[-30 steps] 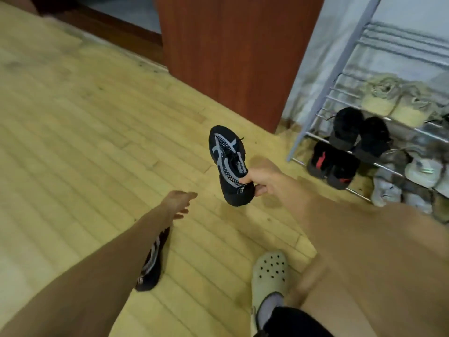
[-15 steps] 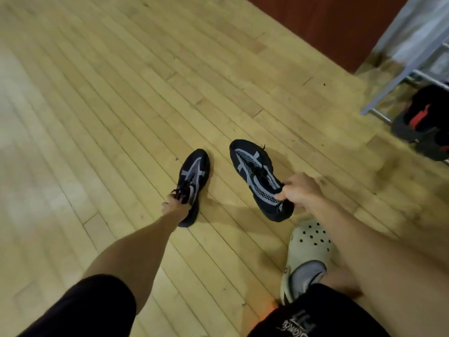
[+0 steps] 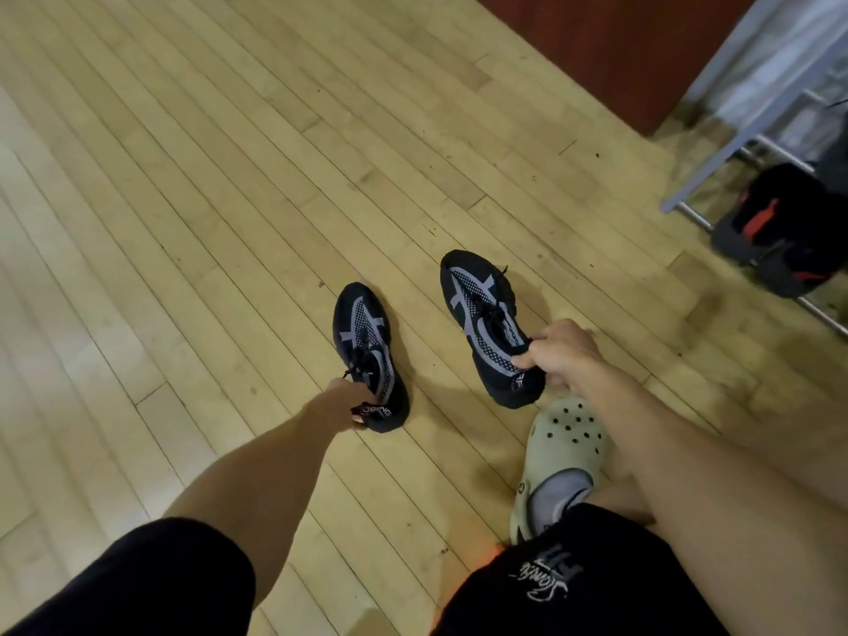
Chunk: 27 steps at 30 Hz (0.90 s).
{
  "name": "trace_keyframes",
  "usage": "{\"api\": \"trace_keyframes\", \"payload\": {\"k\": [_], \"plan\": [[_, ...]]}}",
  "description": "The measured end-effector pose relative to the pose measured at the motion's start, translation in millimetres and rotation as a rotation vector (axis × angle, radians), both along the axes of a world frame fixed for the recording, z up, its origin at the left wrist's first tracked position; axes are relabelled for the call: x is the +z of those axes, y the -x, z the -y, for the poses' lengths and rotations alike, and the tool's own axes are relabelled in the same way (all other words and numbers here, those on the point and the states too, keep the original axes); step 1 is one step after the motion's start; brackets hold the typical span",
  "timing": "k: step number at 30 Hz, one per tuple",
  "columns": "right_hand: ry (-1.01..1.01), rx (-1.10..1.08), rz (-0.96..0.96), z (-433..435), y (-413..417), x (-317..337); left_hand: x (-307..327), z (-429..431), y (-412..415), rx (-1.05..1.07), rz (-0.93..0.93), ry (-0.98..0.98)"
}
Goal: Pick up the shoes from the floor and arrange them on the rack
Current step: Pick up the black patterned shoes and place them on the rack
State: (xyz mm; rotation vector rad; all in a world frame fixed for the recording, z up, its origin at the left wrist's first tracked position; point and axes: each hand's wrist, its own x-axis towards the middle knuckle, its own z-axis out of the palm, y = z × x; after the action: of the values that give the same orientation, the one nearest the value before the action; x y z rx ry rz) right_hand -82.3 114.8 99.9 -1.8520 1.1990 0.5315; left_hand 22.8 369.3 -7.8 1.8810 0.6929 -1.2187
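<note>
So the person has a black shoe with grey stripes in each hand, both over the wooden floor [image 3: 192, 231]. The left hand [image 3: 342, 406] has its fingers curled around the heel end of the left shoe [image 3: 367, 337], pinching it right by the collar. Its toe points away toward the far side, and it's hard to say whether the sole is resting on the boards or just off them. The right hand [image 3: 562, 351] is clamped on the heel collar of the right shoe [image 3: 484, 314], thumb on the near side, and that one looks lifted, with its shadow on the floor beneath it.

The two shoes are roughly side by side, a gap of bare floor between them. Near the right hand there's a pale clog [image 3: 566, 456] on the person's foot. The rack [image 3: 720, 140] is off at the far right, well apart from both shoes, with black-and-red shoes [image 3: 771, 222] sitting on its bottom rails.
</note>
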Motion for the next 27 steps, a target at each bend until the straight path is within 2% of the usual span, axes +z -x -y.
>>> {"api": "trace_keyframes", "payload": {"k": [3,6,13,20,27], "plan": [[-0.042,-0.037,0.046,-5,-6,15,25,13,9,0.051,-0.057,0.138],[-0.082,-0.087,0.113,-6,-11,36,55,26,10,0.097,-0.021,0.231],[0.044,-0.128,0.241,35,-13,105,147,73,-11,0.059,0.265,0.37],[0.175,-0.239,0.444,122,28,199,267,176,-14,-0.145,0.491,0.557],[0.256,-0.481,0.675,227,106,272,368,315,13,-0.409,0.577,0.733]]}}
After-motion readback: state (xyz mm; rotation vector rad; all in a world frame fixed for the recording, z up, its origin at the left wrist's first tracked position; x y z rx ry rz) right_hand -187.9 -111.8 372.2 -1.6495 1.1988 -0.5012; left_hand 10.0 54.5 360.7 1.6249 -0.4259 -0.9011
